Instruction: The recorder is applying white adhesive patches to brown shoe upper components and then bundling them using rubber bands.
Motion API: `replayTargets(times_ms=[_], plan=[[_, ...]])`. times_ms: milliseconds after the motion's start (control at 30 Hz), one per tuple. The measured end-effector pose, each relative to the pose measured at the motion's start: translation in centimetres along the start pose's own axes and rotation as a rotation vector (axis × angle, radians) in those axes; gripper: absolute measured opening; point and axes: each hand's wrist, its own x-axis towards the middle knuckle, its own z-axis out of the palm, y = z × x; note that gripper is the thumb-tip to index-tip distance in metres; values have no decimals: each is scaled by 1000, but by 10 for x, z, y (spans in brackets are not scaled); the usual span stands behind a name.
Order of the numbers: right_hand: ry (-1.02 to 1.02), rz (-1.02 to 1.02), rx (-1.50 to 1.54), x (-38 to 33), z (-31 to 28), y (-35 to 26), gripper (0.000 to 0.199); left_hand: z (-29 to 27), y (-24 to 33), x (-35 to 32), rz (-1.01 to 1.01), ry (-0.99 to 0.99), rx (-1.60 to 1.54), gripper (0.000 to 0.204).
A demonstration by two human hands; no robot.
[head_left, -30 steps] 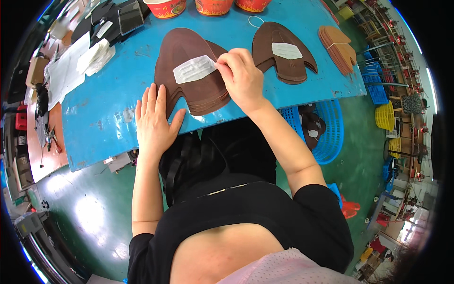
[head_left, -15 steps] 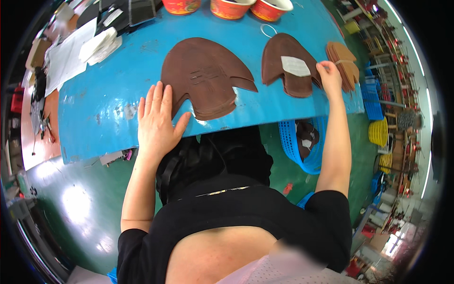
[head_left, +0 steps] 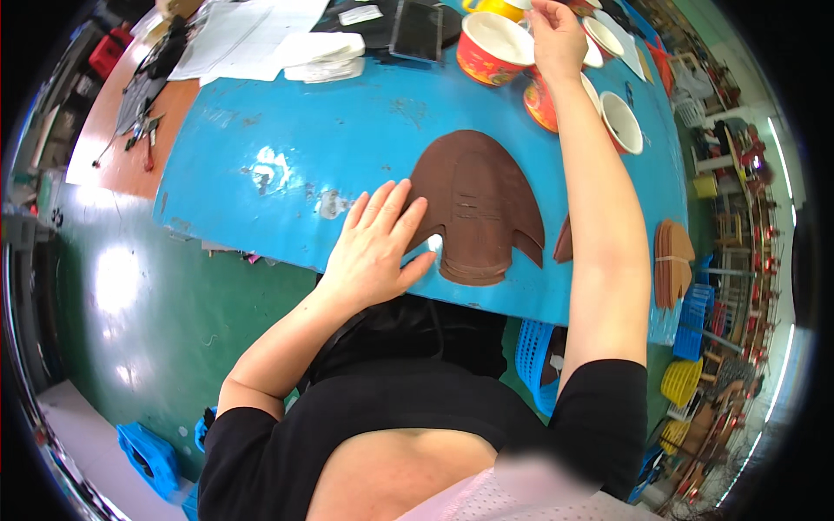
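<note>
The brown leather pieces lie in a stack near the front edge of the blue worktop — flat, wide shapes with side flaps and a notch at the near end. The left hand rests palm down on the worktop at the stack's left side, its fingers spread and flat, the tips lying over the edge of the top piece. The right arm stretches across the worktop, passing over the stack's right side, and the right hand is up at the far edge among a group of red bowls with white insides. Its fingers are bunched together at the rim of one of the bowls; whether they pinch anything is hard to tell, since the view bends strongly there. A second brown piece shows only as a sliver beside the right forearm. To the right, at the worktop's corner, sits a stack of lighter tan pieces. White papers and a dark flat slab — possibly a phone — lie at the far left of the worktop. A blue basket stands below the worktop's front edge.
</note>
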Motion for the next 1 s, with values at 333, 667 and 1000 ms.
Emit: replayTargets(times_ms=[333, 667, 1000], plan=[[54, -209, -342, -13, -1, 2, 26, -1, -10, 0, 40, 110, -125, 64], [89, 30, -202, -35, -7, -15, 23, -10, -49, 83, 103, 319, 0, 41], [340, -8, -388, 53, 9, 14, 50, -28, -96, 59, -24, 345, 123, 37]])
